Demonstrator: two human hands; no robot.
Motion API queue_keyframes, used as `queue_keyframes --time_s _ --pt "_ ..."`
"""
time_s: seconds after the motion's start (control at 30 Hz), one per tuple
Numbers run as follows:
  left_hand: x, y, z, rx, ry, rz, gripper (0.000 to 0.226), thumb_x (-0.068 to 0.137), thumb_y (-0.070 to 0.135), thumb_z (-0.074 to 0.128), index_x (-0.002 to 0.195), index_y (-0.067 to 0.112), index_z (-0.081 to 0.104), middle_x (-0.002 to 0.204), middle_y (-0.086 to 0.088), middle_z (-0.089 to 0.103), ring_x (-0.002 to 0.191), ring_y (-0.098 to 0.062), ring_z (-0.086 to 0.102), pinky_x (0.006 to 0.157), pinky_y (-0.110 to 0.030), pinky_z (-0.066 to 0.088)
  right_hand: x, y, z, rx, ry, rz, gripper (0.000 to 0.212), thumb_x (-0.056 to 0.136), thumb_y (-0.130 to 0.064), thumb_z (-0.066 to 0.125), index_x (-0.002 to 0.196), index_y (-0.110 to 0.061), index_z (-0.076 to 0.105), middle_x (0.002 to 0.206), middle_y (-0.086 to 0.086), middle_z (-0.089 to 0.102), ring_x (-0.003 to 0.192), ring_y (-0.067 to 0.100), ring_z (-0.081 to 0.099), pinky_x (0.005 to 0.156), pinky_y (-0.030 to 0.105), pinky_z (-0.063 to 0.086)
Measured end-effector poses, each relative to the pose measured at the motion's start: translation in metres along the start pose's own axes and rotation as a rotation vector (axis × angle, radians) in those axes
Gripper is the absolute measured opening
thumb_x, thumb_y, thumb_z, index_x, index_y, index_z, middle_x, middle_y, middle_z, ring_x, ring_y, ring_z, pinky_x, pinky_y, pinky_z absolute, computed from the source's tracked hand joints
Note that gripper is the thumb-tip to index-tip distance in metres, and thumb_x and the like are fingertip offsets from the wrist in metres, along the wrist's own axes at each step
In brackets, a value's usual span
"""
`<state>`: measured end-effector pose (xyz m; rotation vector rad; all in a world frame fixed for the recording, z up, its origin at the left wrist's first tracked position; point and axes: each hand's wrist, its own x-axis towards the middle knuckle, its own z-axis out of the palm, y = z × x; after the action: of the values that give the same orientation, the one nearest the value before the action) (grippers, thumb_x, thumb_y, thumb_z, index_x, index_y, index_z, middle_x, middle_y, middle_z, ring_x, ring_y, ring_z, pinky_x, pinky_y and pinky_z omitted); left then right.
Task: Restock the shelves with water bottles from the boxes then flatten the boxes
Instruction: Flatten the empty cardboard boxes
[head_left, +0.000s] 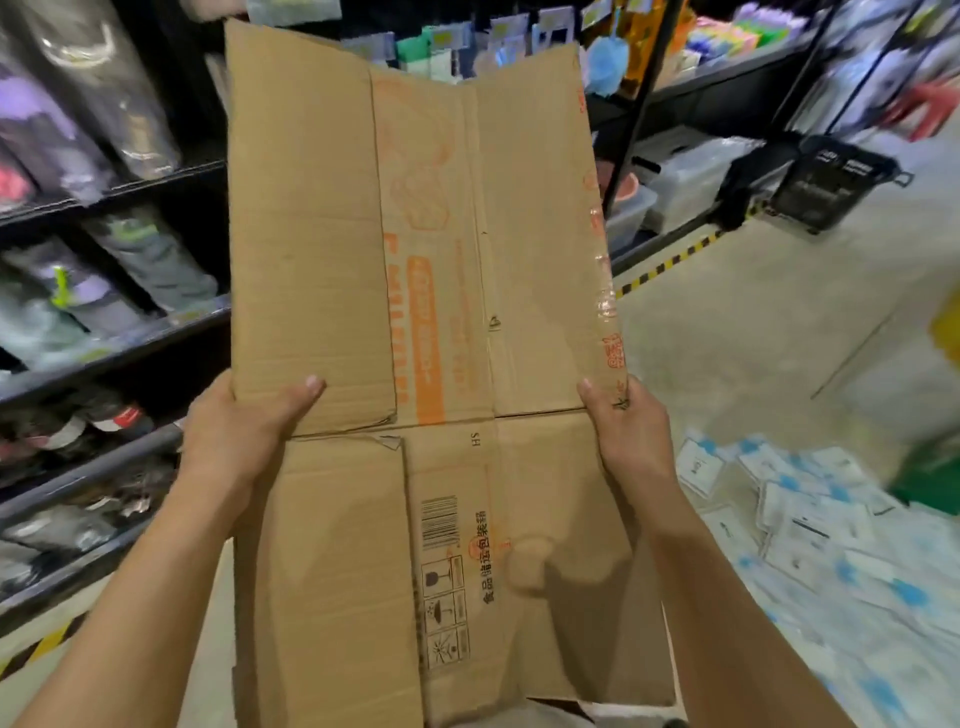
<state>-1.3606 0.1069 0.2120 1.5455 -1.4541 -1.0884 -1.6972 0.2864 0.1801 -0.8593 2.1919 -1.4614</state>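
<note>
Cardboard box (431, 332), flattened, fills the frame's centre, held up between both hands: left hand (244, 431) grips its left edge, right hand (626, 428) its right edge, thumbs on top.

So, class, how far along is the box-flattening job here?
Done: the cardboard box is empty and opened out nearly flat. In hand: the left hand and right hand grip its side edges. Left: pressing it fully flat; whether more boxes wait is out of view.
</note>
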Motion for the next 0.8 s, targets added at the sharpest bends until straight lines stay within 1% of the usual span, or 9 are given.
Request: queue_keyframes --time_s 0.13,0.27,0.37,0.4,0.47,0.57,0.63,0.7,0.8 --pt "0.018 0.037 0.078 0.007 -0.112 0.037 0.043 0.067 0.054 0.091 0.099 0.031 0.073 0.085 0.031 0.073 0.071 0.010 0.069 0.064 -0.023 0.049 0.033 0.021 -0.047 0.040 0.108 0.045 0.017 0.095 -0.051 0.067 0.099 -0.035 0.071 0.092 -0.028 0.072 0.085 -0.009 0.067 0.063 0.002 0.044" --pt "0.038 0.065 0.154 -0.009 -0.206 0.066 0.041 0.066 0.051 0.093 0.095 0.031 0.073 0.085 0.028 0.075 0.071 0.007 0.071 0.066 -0.024 0.050 0.071 0.042 -0.089 0.019 0.186 0.113 0.022 0.095 -0.054 0.064 0.098 -0.032 0.069 0.092 -0.026 0.071 0.084 -0.009 0.065 0.062 0.002 0.042" --pt "0.054 0.084 0.208 -0.010 -0.268 0.082 0.040 0.062 0.055 0.093 0.092 0.036 0.073 0.085 0.027 0.075 0.071 0.006 0.071 0.068 -0.026 0.051 0.099 0.057 -0.117 -0.026 0.251 0.153 0.024 0.095 -0.055 0.063 0.096 -0.030 0.066 0.085 -0.015 0.070 0.080 -0.011 0.062 0.060 0.004 0.042" --pt "0.059 0.091 0.225 -0.006 -0.294 0.088 0.040 0.062 0.056 0.092 0.092 0.038 0.073 0.086 0.027 0.075 0.072 0.006 0.071 0.069 -0.027 0.051 0.108 0.060 -0.125 -0.050 0.271 0.161 0.026 0.095 -0.056 0.063 0.097 -0.030 0.065 0.087 -0.015 0.069 0.080 -0.010 0.062 0.061 0.006 0.042" --pt "0.072 0.101 0.258 -0.006 -0.337 0.099 0.042 0.062 0.055 0.092 0.094 0.035 0.074 0.086 0.027 0.075 0.073 0.005 0.071 0.070 -0.027 0.052 0.127 0.068 -0.137 -0.073 0.320 0.172 0.028 0.095 -0.057 0.063 0.096 -0.029 0.065 0.089 -0.015 0.068 0.080 -0.010 0.061 0.062 0.006 0.042" --pt "0.099 0.118 0.309 0.004 -0.409 0.117 0.039 0.067 0.052 0.092 0.094 0.033 0.072 0.084 0.031 0.073 0.074 0.008 0.069 0.069 -0.027 0.052 0.160 0.080 -0.147 -0.108 0.379 0.206 0.026 0.096 -0.058 0.062 0.093 -0.031 0.062 0.088 -0.015 0.065 0.079 -0.001 0.061 0.062 0.012 0.040" --pt "0.123 0.130 0.345 -0.005 -0.456 0.127 0.035 0.069 0.047 0.093 0.091 0.033 0.071 0.083 0.031 0.073 0.072 0.008 0.069 0.069 -0.027 0.052 0.187 0.088 -0.151 -0.122 0.404 0.232 0.027 0.096 -0.058 0.060 0.096 -0.031 0.062 0.090 -0.015 0.066 0.084 0.001 0.060 0.066 0.019 0.041" --pt "0.150 0.142 0.381 -0.022 -0.487 0.146 0.031 0.070 0.043 0.093 0.089 0.031 0.072 0.083 0.028 0.075 0.073 0.006 0.071 0.071 -0.028 0.053 0.218 0.092 -0.153 -0.121 0.429 0.255 0.035 0.097 -0.059 0.059 0.102 -0.025 0.065 0.093 -0.013 0.067 0.087 0.003 0.061 0.068 0.023 0.043" --pt "0.192 0.170 0.434 -0.003 -0.557 0.179 0.028 0.069 0.047 0.093 0.089 0.039 0.074 0.085 0.024 0.076 0.078 0.006 0.071 0.073 -0.028 0.053 0.265 0.091 -0.157 -0.104 0.487 0.290 0.033 0.096 -0.060 0.059 0.108 -0.029 0.064 0.097 -0.018 0.066 0.089 -0.001 0.061 0.069 0.019 0.042"
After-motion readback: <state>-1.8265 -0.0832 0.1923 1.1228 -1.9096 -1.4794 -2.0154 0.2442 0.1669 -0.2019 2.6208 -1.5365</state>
